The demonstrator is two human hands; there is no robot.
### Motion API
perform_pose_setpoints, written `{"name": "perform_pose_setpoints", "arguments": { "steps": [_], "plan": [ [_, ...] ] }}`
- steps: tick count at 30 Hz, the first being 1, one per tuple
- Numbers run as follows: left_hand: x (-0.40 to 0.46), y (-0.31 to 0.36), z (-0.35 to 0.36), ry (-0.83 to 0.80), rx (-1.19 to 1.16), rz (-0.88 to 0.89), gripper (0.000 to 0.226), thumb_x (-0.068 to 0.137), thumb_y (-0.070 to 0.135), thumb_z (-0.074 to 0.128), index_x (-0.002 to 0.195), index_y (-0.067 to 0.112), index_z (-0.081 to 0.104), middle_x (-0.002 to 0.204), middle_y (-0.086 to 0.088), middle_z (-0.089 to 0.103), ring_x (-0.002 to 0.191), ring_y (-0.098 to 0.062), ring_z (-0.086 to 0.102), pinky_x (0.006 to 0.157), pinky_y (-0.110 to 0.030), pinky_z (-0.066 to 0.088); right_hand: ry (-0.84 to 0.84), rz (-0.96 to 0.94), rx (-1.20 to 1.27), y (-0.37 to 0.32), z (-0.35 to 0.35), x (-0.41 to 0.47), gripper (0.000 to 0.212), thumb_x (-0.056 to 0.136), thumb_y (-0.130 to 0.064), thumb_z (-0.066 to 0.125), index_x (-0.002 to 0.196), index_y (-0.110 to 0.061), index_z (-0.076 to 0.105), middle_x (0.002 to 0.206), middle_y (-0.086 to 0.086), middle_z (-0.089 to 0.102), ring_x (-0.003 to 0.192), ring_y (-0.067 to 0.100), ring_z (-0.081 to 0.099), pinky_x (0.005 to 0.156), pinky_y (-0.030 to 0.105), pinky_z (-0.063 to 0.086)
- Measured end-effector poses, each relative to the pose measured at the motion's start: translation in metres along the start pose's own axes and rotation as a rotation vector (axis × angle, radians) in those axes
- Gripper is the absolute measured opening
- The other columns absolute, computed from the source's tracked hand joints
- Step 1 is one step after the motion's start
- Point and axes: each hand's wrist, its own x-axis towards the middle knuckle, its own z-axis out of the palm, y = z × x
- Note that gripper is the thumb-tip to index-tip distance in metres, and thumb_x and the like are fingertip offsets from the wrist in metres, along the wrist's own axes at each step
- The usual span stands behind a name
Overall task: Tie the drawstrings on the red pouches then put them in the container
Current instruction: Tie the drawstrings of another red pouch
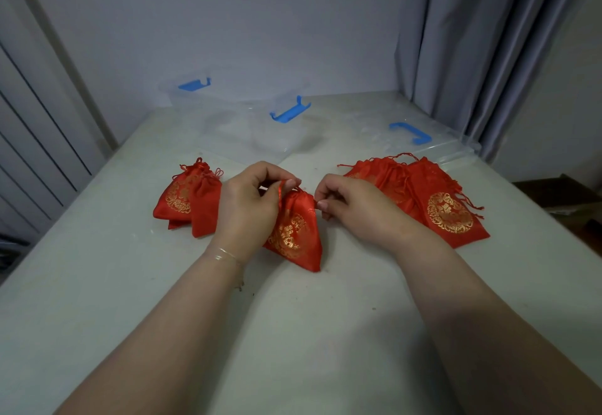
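Note:
A red pouch with a gold pattern (294,235) lies on the white table between my hands, its neck gathered. My left hand (249,209) pinches a red drawstring at the pouch's top left. My right hand (355,207) pinches the drawstring at the pouch's top right. A small heap of red pouches with gathered necks (190,198) lies to the left. A pile of flatter red pouches with loose strings (433,199) lies to the right. The clear container with blue latches (247,121) stands behind, toward the wall.
A clear lid with a blue latch (420,136) lies at the back right beside a grey curtain (482,49). The table's left edge runs along a radiator-like panel. A dark floor area shows beyond the right edge.

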Motion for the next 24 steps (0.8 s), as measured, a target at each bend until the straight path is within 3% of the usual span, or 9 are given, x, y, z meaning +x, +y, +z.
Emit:
{"name": "perform_pose_setpoints", "arguments": {
  "steps": [5,8,10,12,15,19,24],
  "plan": [
    [-0.001,0.000,0.000,-0.225,-0.064,-0.033,0.017,0.088,0.011,0.064,0.078,0.023,0.067,0.088,0.011,0.073,0.086,-0.016,0.067,0.077,-0.032,0.055,-0.055,0.042,0.058,0.002,-0.001,-0.001,0.027,0.090,-0.007,0.056,0.073,-0.027,0.052,0.067,-0.005,0.060,0.063,0.006,0.058,0.060,0.015,0.044],
    [0.001,-0.003,-0.004,-0.369,-0.065,-0.035,0.016,0.090,0.012,0.061,0.078,0.021,0.061,0.092,0.006,0.073,0.092,-0.025,0.065,0.082,-0.040,0.053,-0.066,0.099,0.221,0.004,-0.001,-0.002,0.023,0.093,-0.003,0.051,0.077,-0.019,0.052,0.071,0.002,0.060,0.058,0.007,0.060,0.055,0.012,0.046],
    [0.004,-0.003,-0.008,-0.442,-0.053,-0.056,0.013,0.091,0.011,0.059,0.079,0.015,0.059,0.089,0.000,0.073,0.083,-0.019,0.066,0.077,-0.034,0.052,-0.106,0.146,0.351,0.003,0.000,-0.003,0.018,0.094,-0.002,0.048,0.081,-0.015,0.051,0.072,0.007,0.058,0.055,0.007,0.061,0.054,0.013,0.046],
    [0.005,0.000,-0.010,-0.482,-0.043,-0.064,0.012,0.091,0.007,0.058,0.080,0.011,0.058,0.081,-0.002,0.069,0.069,-0.005,0.061,0.069,-0.020,0.048,-0.171,0.198,0.462,0.000,0.001,-0.003,0.015,0.095,-0.005,0.046,0.084,-0.014,0.050,0.069,0.010,0.059,0.059,0.011,0.061,0.058,0.017,0.050],
    [0.005,0.005,-0.010,-0.486,-0.075,-0.116,0.010,0.090,0.004,0.059,0.083,0.011,0.060,0.074,-0.002,0.063,0.065,-0.001,0.057,0.064,-0.012,0.046,-0.208,0.234,0.508,-0.007,0.003,-0.002,0.016,0.098,-0.010,0.042,0.084,-0.016,0.048,0.066,0.010,0.059,0.060,0.014,0.058,0.062,0.024,0.049],
    [0.006,-0.001,-0.008,-0.370,-0.077,-0.257,0.006,0.090,0.007,0.061,0.093,0.009,0.056,0.075,-0.012,0.064,0.063,-0.013,0.054,0.061,-0.023,0.044,-0.071,0.090,0.239,-0.012,0.010,-0.003,0.017,0.099,-0.017,0.043,0.083,-0.023,0.046,0.069,0.001,0.058,0.061,0.008,0.057,0.062,0.023,0.046],
    [0.007,-0.004,-0.008,-0.307,-0.130,-0.398,0.020,0.087,0.011,0.066,0.075,0.011,0.050,0.053,0.002,0.057,0.040,-0.001,0.046,0.042,-0.012,0.036,0.066,-0.066,0.077,-0.015,0.019,-0.002,0.018,0.096,-0.020,0.049,0.080,-0.028,0.048,0.072,-0.009,0.051,0.066,0.010,0.057,0.060,0.025,0.041]
  ]
}}
